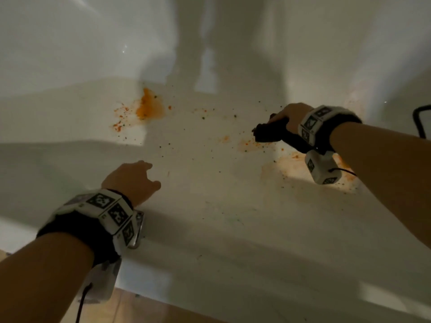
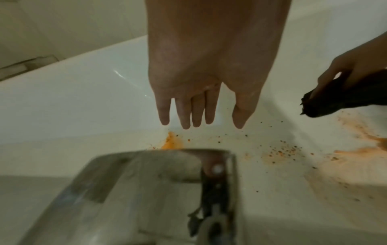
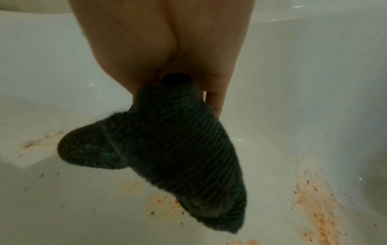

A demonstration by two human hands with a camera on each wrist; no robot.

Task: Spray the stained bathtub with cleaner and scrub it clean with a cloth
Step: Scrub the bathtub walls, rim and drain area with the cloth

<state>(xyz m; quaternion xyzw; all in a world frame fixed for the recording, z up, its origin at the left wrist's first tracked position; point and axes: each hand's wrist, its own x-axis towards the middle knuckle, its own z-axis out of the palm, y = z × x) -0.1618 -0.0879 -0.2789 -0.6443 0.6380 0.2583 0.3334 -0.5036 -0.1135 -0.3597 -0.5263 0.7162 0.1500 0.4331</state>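
The white bathtub (image 1: 70,127) carries a thick orange stain (image 1: 149,106) at the far left of its floor, orange specks across the middle and a paler orange smear (image 1: 289,164) on the right. My right hand (image 1: 279,117) grips a bunched dark ribbed cloth (image 1: 268,132), whose end is low over the specks (image 3: 161,205). In the right wrist view the cloth (image 3: 167,149) hangs from my curled fingers. My left hand (image 1: 149,174) hovers over the tub's near side, holding nothing, fingers straight (image 2: 201,122). No spray bottle is in view.
The tub's near rim (image 1: 233,264) runs across the bottom, with wooden floor (image 1: 163,308) below it. A black frame-like object (image 1: 419,122) pokes in at the right edge. More orange streaks (image 3: 314,207) lie by the right wall.
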